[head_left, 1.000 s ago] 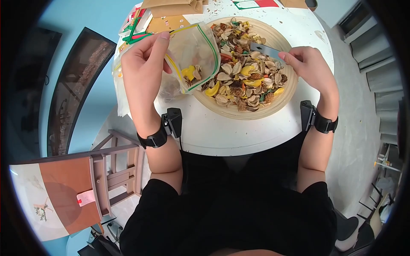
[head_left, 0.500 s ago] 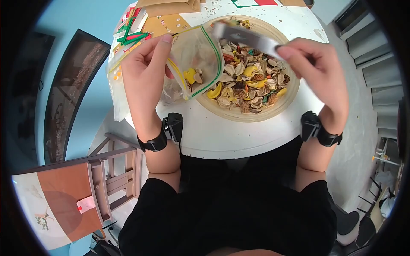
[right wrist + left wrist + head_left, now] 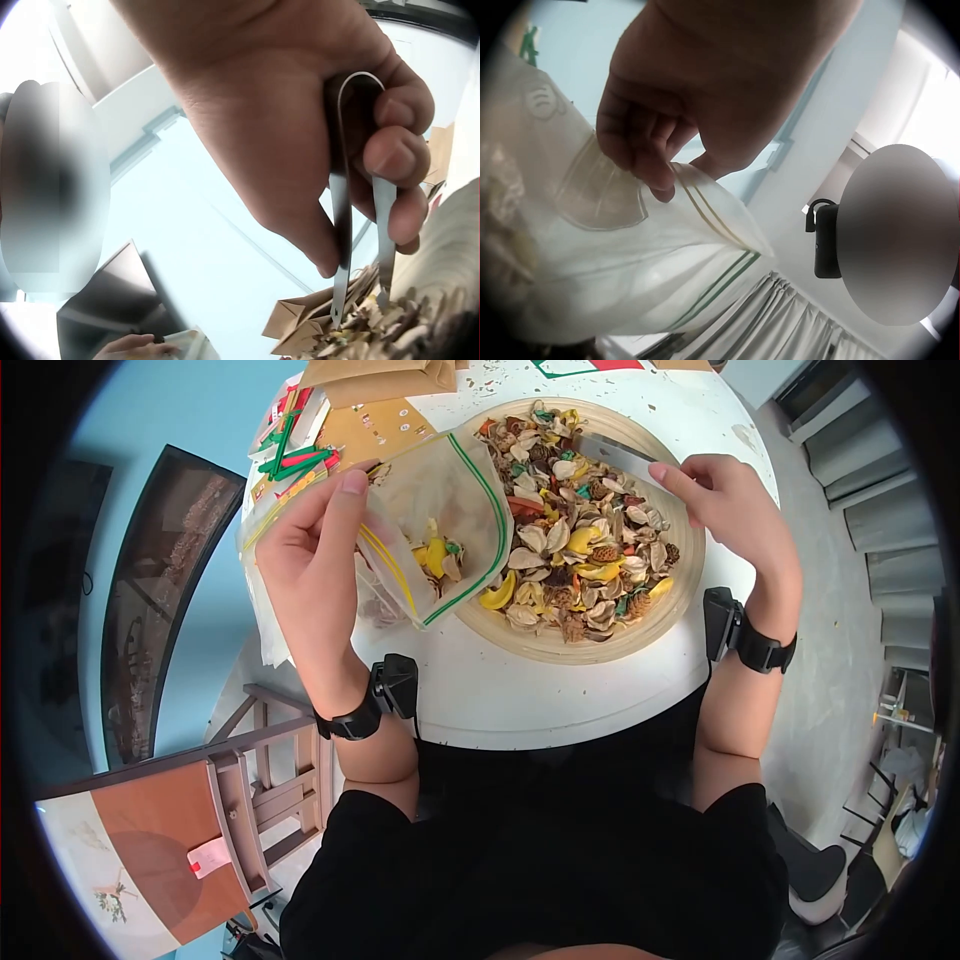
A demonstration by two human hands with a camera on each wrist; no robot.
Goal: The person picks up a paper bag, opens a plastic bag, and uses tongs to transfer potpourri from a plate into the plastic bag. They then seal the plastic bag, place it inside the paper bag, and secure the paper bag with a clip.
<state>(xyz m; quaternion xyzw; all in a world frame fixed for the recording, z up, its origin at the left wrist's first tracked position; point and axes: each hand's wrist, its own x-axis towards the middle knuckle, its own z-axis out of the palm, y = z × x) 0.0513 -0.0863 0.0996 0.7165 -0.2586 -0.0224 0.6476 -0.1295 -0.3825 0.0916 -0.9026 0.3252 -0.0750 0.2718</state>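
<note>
My left hand (image 3: 312, 565) pinches the upper edge of a clear zip bag (image 3: 452, 480), whose mouth with green and yellow lines faces the plate. Yellow and beige petals lie inside the bag. In the left wrist view the fingers of the hand (image 3: 682, 97) grip the plastic (image 3: 630, 277). My right hand (image 3: 735, 510) holds metal tweezers (image 3: 622, 457) over a round wooden plate (image 3: 690, 575) heaped with dried petals and small cones (image 3: 590, 565). In the right wrist view the tweezers (image 3: 341, 240) stand spread between thumb and fingers, tips at the dried pieces (image 3: 390, 330).
Brown paper bags (image 3: 385, 378) lie at the table's far edge. Green and red sticks (image 3: 290, 455) and a tan printed sheet (image 3: 375, 428) are at the far left. The white table edge (image 3: 560, 725) runs in front of the body, with a brown chair (image 3: 235, 810) at left.
The right hand swung the tweezers over toward the bag and back to the petals. The bag holds more pieces at its mouth, and the left hand has shifted slightly left and down.
</note>
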